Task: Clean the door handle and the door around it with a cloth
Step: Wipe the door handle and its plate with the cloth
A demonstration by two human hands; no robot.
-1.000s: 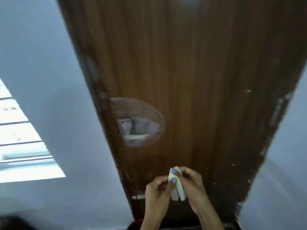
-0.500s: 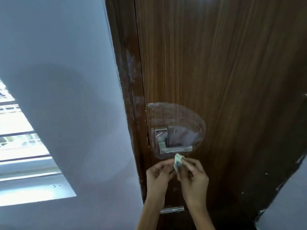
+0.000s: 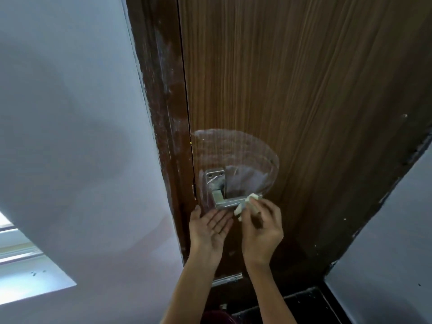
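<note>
Pinching the cloth [image 3: 248, 204] against the free end of the door handle [image 3: 230, 203], the right hand [image 3: 261, 228] must wipe toward nine o'clock along the lever's long axis, while the left hand [image 3: 208, 226] lies released just below.

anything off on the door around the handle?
Yes. A whitish, chalky smear fans across the door above the handle, and pale scuffs streak the door frame. The right hand holds the cloth at the lever's end.

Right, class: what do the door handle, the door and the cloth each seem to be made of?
Door handle: metal, brushed silvery sheen, screws in its plate.
Door: wood or wood-look veneer, brown with straight grain lines; which one is unclear.
Cloth: soft pale fabric or paper, folded in the right hand.
</note>
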